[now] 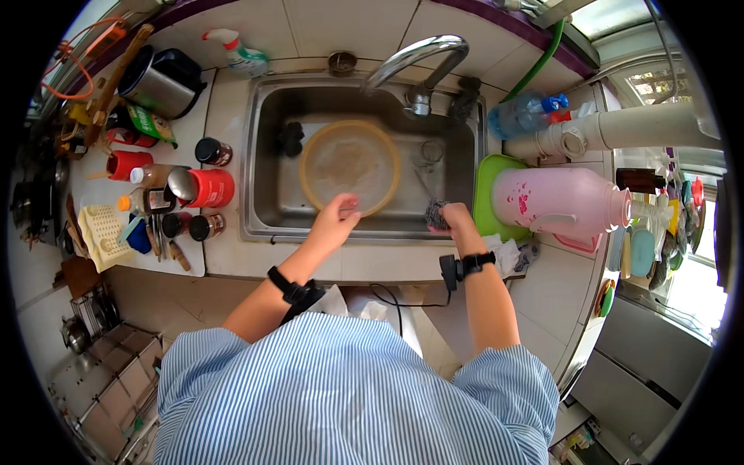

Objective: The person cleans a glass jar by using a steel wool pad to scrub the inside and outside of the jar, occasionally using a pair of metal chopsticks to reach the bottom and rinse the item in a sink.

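Note:
In the head view, a stainless steel sink holds a round, yellowish, see-through basin. My left hand is at the basin's near rim with its fingers bent; whether it touches the rim I cannot tell. My right hand, at the sink's near right side, grips a grey wire-mesh scourer, with something pink just beneath it. A dark scourer lies left of the basin. The chrome faucet arches over the sink's back edge. A round drain shows right of the basin.
A pink thermos flask lies on its side over a green tray to the right. Jars, bottles and a red container crowd the left counter. Behind stand a spray bottle and a kettle. A crumpled cloth lies near the right forearm.

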A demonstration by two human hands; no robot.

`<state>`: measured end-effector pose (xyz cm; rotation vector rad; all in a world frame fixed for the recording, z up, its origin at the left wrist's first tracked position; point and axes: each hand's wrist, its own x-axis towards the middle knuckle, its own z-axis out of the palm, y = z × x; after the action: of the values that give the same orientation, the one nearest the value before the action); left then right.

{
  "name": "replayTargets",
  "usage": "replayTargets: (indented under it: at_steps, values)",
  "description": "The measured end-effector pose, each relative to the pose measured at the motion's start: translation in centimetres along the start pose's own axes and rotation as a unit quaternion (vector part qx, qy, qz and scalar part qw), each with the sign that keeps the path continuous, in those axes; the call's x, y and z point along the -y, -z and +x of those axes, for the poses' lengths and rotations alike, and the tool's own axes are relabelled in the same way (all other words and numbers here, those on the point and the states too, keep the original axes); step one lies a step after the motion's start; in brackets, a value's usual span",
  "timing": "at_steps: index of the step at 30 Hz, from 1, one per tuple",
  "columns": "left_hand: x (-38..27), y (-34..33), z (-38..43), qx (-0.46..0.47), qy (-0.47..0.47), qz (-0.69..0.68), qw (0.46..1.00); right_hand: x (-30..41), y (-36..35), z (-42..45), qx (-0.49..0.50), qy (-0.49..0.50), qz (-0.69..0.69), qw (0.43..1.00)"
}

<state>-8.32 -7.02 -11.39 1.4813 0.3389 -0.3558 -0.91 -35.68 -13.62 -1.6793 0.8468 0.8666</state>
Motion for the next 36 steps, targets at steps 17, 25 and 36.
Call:
replayTargets:
  at_steps: [17,25,36]
  values:
    - [6.1,14.3,-9.2,-0.177,0.090,0.094,0.976,-3.0,-0.7,13.0,-0.253,-0.117,0.251,0.927]
    - [6.1,13.3,-8.3,-0.191,0.089,0.054,0.976,5.0,3.5,5.3,-0.207,0.140,-0.299,0.921]
    - [-2.0,17.5,-9.2,-0.506,-0.105,0.192,0.835,9.7,1.6,11.1,-0.137,0.049,-0.296,0.944]
